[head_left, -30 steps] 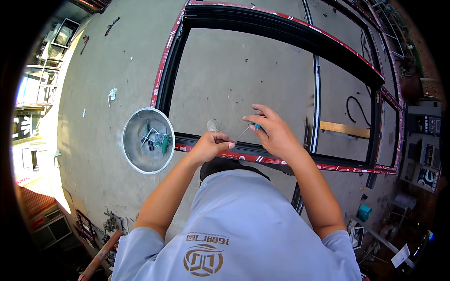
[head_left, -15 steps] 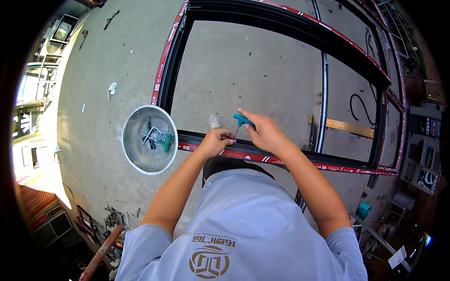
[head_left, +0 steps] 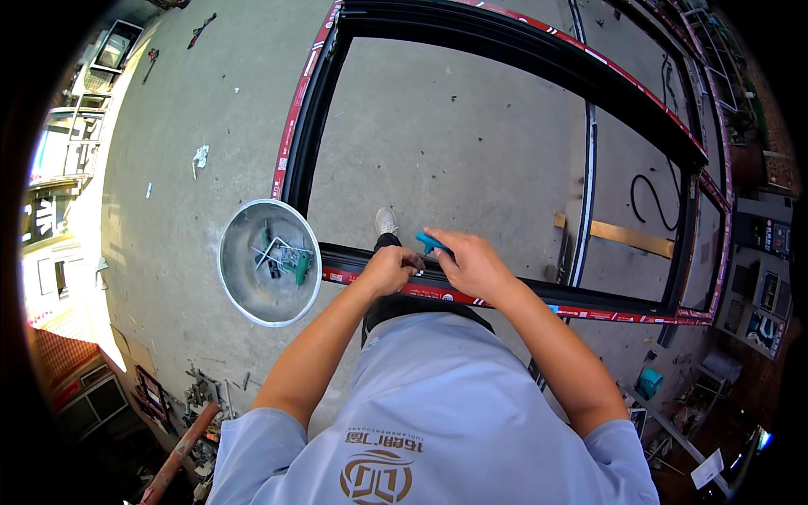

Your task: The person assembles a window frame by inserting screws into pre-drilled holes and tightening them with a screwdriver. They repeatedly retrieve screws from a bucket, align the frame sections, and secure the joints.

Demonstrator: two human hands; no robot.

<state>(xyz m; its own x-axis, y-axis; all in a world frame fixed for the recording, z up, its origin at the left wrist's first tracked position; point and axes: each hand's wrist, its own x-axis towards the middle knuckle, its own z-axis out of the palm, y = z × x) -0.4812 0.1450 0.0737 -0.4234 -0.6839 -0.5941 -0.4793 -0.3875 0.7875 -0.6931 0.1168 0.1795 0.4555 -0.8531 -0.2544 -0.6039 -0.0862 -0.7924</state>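
My right hand (head_left: 474, 263) is closed around the teal handle of a T-handle hex key (head_left: 430, 242), whose shaft is hidden behind the fingers. Close beside it, over the near rail of a black frame (head_left: 539, 292) with red printed tape, is my left hand (head_left: 390, 270). Its thumb and fingers are pinched together, with a tiny pale spot at their tips; what they hold is too small to name. Left of that hand, at the frame's corner, sits a round metal bowl (head_left: 244, 290). Inside it lie green-handled tools (head_left: 296, 266) and bent metal keys.
The frame's far rail (head_left: 522, 52) and left side (head_left: 301, 151) surround an opening onto the grey floor. Below the right part lie a wooden strip (head_left: 631, 238) and a black cable (head_left: 640, 198). Metal clutter (head_left: 202, 391) lies at lower left.
The hex key's handle has sunk lower and its shaft has gone out of sight. My left hand has shifted slightly down. The frame and bowl sit a little lower in view.
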